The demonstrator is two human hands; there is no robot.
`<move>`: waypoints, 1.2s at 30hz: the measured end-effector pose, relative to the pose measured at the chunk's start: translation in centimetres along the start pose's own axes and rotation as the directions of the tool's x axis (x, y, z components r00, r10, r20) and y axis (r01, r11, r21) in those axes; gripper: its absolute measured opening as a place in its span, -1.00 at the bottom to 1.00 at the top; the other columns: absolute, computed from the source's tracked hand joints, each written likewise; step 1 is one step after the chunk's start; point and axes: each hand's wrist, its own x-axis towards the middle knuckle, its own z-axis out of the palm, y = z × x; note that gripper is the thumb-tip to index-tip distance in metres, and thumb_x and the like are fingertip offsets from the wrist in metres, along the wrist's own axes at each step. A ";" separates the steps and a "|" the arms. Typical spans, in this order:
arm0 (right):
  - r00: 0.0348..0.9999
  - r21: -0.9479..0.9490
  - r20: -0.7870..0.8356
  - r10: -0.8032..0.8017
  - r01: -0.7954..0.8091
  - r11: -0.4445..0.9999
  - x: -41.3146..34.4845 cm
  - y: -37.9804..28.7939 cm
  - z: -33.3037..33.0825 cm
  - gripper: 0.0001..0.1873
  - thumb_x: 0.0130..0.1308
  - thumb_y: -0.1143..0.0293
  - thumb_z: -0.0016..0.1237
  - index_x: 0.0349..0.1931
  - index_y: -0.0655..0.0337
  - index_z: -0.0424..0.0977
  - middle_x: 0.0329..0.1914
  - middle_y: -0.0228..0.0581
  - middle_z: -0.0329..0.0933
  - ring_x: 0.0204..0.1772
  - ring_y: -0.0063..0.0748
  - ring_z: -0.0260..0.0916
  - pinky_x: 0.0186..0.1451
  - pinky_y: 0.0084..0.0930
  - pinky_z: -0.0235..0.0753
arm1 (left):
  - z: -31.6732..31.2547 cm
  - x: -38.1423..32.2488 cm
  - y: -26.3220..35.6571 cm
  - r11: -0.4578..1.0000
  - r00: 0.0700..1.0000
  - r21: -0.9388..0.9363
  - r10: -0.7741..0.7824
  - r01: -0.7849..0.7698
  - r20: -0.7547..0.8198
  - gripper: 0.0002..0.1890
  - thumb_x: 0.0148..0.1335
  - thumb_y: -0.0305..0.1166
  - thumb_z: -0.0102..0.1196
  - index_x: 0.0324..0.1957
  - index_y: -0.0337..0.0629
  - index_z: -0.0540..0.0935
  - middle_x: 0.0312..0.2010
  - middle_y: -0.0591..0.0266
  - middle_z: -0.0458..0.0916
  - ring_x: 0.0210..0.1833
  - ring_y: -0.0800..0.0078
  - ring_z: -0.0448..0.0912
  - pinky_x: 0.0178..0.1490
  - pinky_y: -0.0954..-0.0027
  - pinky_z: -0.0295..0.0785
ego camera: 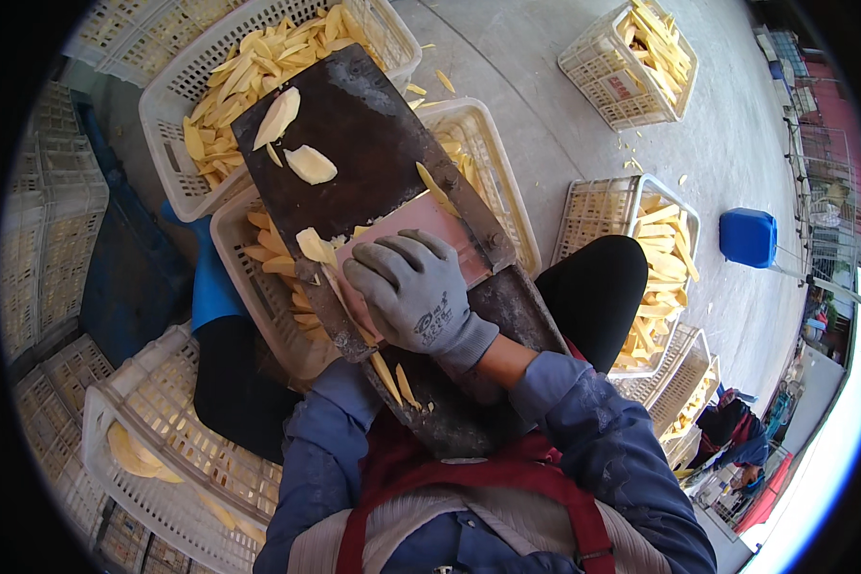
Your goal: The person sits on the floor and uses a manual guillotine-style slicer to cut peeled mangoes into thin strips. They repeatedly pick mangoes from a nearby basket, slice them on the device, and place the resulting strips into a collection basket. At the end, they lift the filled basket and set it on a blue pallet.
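Observation:
My right hand [420, 294], in a grey work glove, lies palm down on the pinkish plate [441, 233] of a long dark slicing board [344, 136]. Its fingers are together and curled; whatever is under the palm is hidden. My left hand is out of view, its sleeve [337, 402] ending beneath the board's left edge. Pale yellow cut pieces [311, 165] rest on the board's far part. One slice [438, 190] leans at the right metal rail [470, 204], another piece [316, 247] sits by the left rail, and thin strips [387, 377] lie nearer me.
Plastic crates of yellow slices stand under and beyond the board [226, 247], [161, 125] and at the right [603, 208]. More crates are stacked at the left [64, 237]. A blue container [748, 238] stands on the concrete floor. Another person [732, 430] is at the lower right.

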 end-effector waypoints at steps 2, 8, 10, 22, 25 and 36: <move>0.991 0.008 0.125 0.053 -0.054 0.998 -0.1 -0.4 -0.4 -0.63 0.23 0.19 0.23 0.04 0.00 0.65 0.08 -0.34 0.66 0.14 -0.21 0.62 0.35 -0.08 0.50 | 0.8 -0.7 -0.4 1.000 0.999 0.010 0.000 -0.001 0.046 -0.59 0.37 -0.35 0.36 0.16 -0.38 0.66 0.04 -0.13 0.72 0.12 -0.06 0.68 0.22 0.00 0.57; 0.999 0.021 0.009 0.047 -0.047 0.999 0.9 -0.5 -0.5 -0.67 0.26 0.22 0.19 0.02 0.05 0.65 0.04 -0.35 0.67 0.11 -0.26 0.64 0.33 -0.11 0.51 | 1.2 -1.5 -0.2 1.000 0.995 0.020 -0.008 0.006 0.102 -0.59 0.35 -0.35 0.39 0.14 -0.36 0.68 0.01 -0.08 0.74 0.07 0.01 0.71 0.19 0.03 0.59; 1.000 0.008 0.000 0.020 -0.020 1.000 1.0 -0.5 -0.5 -0.67 0.26 0.22 0.20 0.02 0.05 0.65 0.03 -0.35 0.67 0.10 -0.26 0.65 0.32 -0.12 0.52 | 0.9 -1.7 0.0 1.000 0.995 0.028 -0.013 0.010 0.103 -0.59 0.34 -0.35 0.39 0.14 -0.36 0.68 0.00 -0.07 0.75 0.06 0.03 0.72 0.18 0.04 0.60; 0.998 -0.061 -0.066 -0.006 0.002 0.998 0.3 0.2 0.7 -0.56 0.29 0.34 0.23 0.20 0.03 0.58 0.12 -0.25 0.67 0.15 -0.09 0.62 0.32 0.01 0.45 | -3.5 -6.6 1.9 0.962 0.945 -0.081 -0.271 0.260 -0.184 -0.59 0.29 -0.34 0.44 0.10 -0.34 0.71 -0.08 0.04 0.79 -0.03 0.16 0.77 0.10 0.09 0.64; 0.999 -0.059 -0.050 0.013 -0.016 0.998 0.9 -0.7 -0.8 -0.59 0.37 0.26 0.19 0.20 0.11 0.57 0.13 -0.16 0.68 0.12 0.00 0.63 0.25 0.01 0.49 | -9.3 -9.7 2.8 0.663 0.667 -0.454 -0.722 0.595 -0.182 -0.56 0.25 -0.33 0.51 0.09 -0.34 0.70 -0.06 0.09 0.79 -0.06 0.27 0.78 0.06 0.20 0.67; 0.988 0.468 0.142 -0.056 -0.017 0.884 -9.3 -11.6 -8.7 0.00 0.23 0.43 0.28 0.65 0.39 0.08 0.60 0.38 0.25 0.64 0.29 0.28 0.64 0.00 0.35 | -22.8 -12.6 16.8 0.797 0.704 -0.596 -0.478 0.097 -0.525 -0.57 0.37 -0.37 0.38 0.20 -0.35 0.63 0.01 -0.09 0.72 0.05 0.10 0.72 0.15 0.19 0.62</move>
